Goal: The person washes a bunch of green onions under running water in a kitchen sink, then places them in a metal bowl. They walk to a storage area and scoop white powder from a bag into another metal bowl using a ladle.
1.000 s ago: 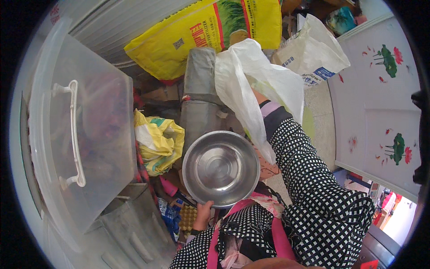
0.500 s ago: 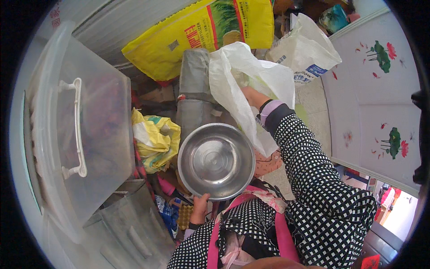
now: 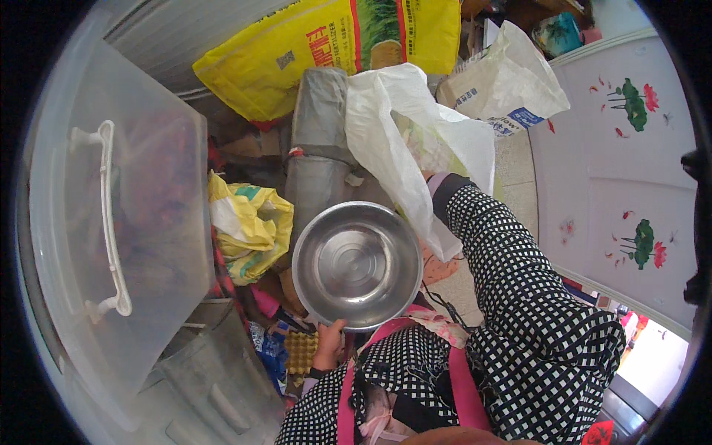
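While the left hand point(image 3: 328, 343) is gripping the empty steel bowl point(image 3: 357, 265) by its rim at six o'clock, nothing is sitting in it yet. At one o'clock, the right hand is reaching into the white plastic bag point(image 3: 404, 141), hidden inside, so I cannot tell its grip.

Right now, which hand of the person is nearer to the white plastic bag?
Right. The right hand reaches into the white plastic bag and is mostly hidden by it. The left hand is lower, gripping the near rim of the steel bowl, apart from the bag.
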Demonstrator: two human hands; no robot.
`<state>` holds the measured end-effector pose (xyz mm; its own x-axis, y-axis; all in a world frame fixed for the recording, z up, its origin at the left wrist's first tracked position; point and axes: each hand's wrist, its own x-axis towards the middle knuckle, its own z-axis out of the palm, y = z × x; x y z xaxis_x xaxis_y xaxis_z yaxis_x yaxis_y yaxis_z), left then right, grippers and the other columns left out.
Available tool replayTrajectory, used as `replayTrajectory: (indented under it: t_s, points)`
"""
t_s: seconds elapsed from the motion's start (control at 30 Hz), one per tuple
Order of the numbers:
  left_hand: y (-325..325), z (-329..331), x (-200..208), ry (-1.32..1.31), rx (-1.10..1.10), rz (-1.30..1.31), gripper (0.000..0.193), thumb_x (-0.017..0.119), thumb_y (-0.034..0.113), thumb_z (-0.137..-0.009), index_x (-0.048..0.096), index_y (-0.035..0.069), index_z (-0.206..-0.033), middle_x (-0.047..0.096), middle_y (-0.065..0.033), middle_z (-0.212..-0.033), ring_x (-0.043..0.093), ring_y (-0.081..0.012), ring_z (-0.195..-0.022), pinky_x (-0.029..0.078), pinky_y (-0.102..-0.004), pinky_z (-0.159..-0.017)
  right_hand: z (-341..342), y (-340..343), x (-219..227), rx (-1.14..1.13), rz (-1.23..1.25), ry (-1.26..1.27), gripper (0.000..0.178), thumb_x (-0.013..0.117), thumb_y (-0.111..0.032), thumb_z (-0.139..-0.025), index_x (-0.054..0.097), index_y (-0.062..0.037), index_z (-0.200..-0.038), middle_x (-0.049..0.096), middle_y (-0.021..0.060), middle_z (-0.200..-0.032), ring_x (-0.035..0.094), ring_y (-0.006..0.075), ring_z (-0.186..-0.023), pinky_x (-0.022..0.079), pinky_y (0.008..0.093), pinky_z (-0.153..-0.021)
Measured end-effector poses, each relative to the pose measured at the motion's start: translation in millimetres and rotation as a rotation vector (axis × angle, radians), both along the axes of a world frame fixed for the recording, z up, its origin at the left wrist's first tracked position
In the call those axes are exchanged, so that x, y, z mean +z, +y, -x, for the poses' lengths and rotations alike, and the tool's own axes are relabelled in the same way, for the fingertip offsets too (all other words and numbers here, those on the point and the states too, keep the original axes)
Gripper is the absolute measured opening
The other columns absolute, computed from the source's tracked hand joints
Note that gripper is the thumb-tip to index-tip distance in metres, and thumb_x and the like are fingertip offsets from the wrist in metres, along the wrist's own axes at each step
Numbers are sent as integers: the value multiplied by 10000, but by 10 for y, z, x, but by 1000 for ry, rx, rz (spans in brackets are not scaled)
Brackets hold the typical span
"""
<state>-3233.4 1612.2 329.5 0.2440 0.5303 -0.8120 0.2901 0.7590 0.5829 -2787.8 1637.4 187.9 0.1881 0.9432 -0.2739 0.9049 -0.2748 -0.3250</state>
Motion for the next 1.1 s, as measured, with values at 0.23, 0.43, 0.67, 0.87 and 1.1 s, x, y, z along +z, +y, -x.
replayTrajectory:
  t_s: [0.23, 0.43, 0.67, 0.87, 1.1]
  points:
    - [-27, 90, -108, -9, 74, 22, 400, 571, 5, -668, 495, -22, -1059, 548, -65, -972, 522, -191, -881, 404, -317, -797, 94, 120, 289, 59, -346, 534, 140, 483, -92, -787, 585, -2, -816, 603, 131, -747, 582, 205, -672, 455, 319, -618]
    - [-72, 110, -111, 11, 186, 21, 456, 550, 0, -676, 441, -25, -1118, 528, -96, -1032, 520, -231, -931, 405, -349, -832, 207, 239, 236, 55, -463, 900, 110, 474, -62, -801, 556, 11, -798, 590, 117, -710, 566, 183, -636, 449, 308, -589]
    - [136, -108, -219, -115, 231, 38, 476, 549, 0, -680, 436, 15, -1142, 536, -93, -1034, 531, -229, -936, 429, -364, -828, 60, 338, 548, -1176, 325, 2643, 229, 436, -70, -846, 379, -99, -626, 408, -21, -553, 370, 51, -405, 335, 183, -375]
    - [402, -383, -441, -147, 255, 45, 444, 524, -23, -678, 458, 33, -1114, 551, -66, -951, 555, -204, -846, 465, -337, -758, -220, 17, 1022, -1019, 471, 2871, 256, 408, -95, -875, 363, -95, -624, 370, -41, -536, 350, 40, -385, 332, 199, -354]
    - [839, -1012, -603, -396, 333, -63, 468, 501, -36, -671, 455, 51, -1128, 548, -56, -952, 556, -198, -840, 479, -340, -723, -492, -103, 1463, -798, 441, 2851, 285, 331, -154, -914, 340, -93, -636, 348, -40, -533, 333, 41, -387, 290, 217, -356]
